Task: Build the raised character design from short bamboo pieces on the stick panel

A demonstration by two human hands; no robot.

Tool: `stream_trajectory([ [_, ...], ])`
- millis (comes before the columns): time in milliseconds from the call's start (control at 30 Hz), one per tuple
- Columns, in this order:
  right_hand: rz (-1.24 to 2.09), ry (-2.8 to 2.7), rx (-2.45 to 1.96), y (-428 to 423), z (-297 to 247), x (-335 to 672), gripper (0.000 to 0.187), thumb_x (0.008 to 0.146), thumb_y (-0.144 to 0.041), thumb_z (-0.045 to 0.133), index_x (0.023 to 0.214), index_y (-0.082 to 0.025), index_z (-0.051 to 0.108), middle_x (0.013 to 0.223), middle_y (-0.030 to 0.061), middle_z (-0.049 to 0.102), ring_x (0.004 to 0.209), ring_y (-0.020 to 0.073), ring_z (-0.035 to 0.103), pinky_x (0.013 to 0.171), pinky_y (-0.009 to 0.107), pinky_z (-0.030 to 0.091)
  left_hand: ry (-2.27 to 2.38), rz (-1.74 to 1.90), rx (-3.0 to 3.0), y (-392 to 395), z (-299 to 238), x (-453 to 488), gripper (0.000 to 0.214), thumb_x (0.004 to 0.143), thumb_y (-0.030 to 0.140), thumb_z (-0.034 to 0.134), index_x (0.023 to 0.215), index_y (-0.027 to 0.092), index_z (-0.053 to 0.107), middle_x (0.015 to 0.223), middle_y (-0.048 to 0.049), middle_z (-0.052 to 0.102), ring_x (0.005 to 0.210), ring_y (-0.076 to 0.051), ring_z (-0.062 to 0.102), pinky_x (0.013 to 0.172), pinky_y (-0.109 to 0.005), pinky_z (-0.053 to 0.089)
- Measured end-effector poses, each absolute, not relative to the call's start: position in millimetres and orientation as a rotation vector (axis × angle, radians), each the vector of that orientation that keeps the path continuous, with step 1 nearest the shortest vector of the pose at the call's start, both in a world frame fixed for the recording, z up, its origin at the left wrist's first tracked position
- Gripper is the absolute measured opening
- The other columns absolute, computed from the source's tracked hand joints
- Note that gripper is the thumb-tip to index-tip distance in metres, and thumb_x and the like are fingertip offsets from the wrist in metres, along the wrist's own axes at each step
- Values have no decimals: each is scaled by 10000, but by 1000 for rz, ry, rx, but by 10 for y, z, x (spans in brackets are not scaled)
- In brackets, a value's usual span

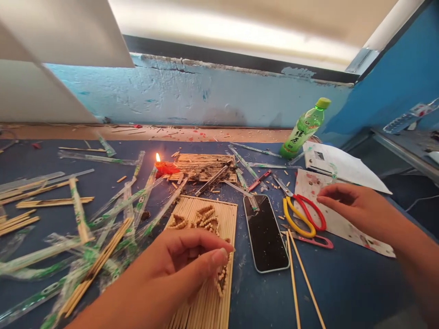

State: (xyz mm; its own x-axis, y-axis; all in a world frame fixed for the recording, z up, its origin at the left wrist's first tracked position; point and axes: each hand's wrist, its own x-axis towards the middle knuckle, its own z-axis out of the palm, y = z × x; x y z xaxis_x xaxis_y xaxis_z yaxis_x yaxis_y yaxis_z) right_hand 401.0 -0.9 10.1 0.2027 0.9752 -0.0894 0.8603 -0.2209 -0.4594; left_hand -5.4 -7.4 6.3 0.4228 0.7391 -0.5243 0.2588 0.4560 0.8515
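Note:
My left hand (185,265) hovers over a panel of wooden sticks laid side by side (209,315), thumb and forefinger close together. Whatever is between those fingertips is too small to make out. On the panel, partly behind this hand, stand short stick pieces joined into raised shapes (206,217). My right hand (360,208) is above a stained paper sheet (370,240), its fingers curled and drawn together. Anything in them is hidden. Near it lie scissors with red and yellow handles (302,217). A smartphone (265,233) rests beside the panel.
A lit red candle (166,168) burns beside a smaller, soiled stick panel (206,164) with a utility knife (212,180) on it. Chopsticks (96,269) and plastic wrappers (41,269) litter the left. A green tea bottle (305,128) stands behind an open booklet (343,167). Two loose sticks (302,278) lie in front.

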Motion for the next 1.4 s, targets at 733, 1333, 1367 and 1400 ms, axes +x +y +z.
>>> stream_trajectory([
  [733, 961, -1814, -1997, -551, -281, 3014, 166, 900, -290, 640, 1040, -205, 614, 813, 20, 713, 590, 141, 656, 537, 257, 516, 1023, 485, 1179, -47, 103, -17, 286, 851, 498, 776, 831, 213, 771, 528, 63, 460, 471, -80, 339, 408, -185, 228],
  [1333, 1730, -1343, -1034, -222, 327, 2288, 152, 882, -267, 791, 913, -187, 665, 744, 4, 719, 680, 121, 680, 657, 228, 583, 842, 464, 1092, -218, 152, 57, 260, 890, 437, 765, 1100, 286, 787, 1116, -21, 799, 1088, -224, 718, 958, -289, 537],
  [1367, 1754, -1332, -1013, -188, 315, 2224, 177, 859, -266, 812, 897, -182, 661, 741, 2, 717, 670, 118, 676, 647, 224, 577, 807, 461, 1080, -226, 150, 73, 248, 902, 428, 753, 1098, 279, 783, 1098, -22, 799, 1060, -223, 728, 946, -293, 544],
  [1400, 1770, -1326, -1008, -158, 304, 2173, 199, 838, -264, 831, 880, -176, 658, 736, -2, 711, 658, 109, 665, 629, 209, 564, 784, 460, 1071, -229, 145, 87, 226, 917, 421, 737, 1076, 266, 782, 1057, -21, 802, 1006, -214, 740, 917, -290, 552],
])
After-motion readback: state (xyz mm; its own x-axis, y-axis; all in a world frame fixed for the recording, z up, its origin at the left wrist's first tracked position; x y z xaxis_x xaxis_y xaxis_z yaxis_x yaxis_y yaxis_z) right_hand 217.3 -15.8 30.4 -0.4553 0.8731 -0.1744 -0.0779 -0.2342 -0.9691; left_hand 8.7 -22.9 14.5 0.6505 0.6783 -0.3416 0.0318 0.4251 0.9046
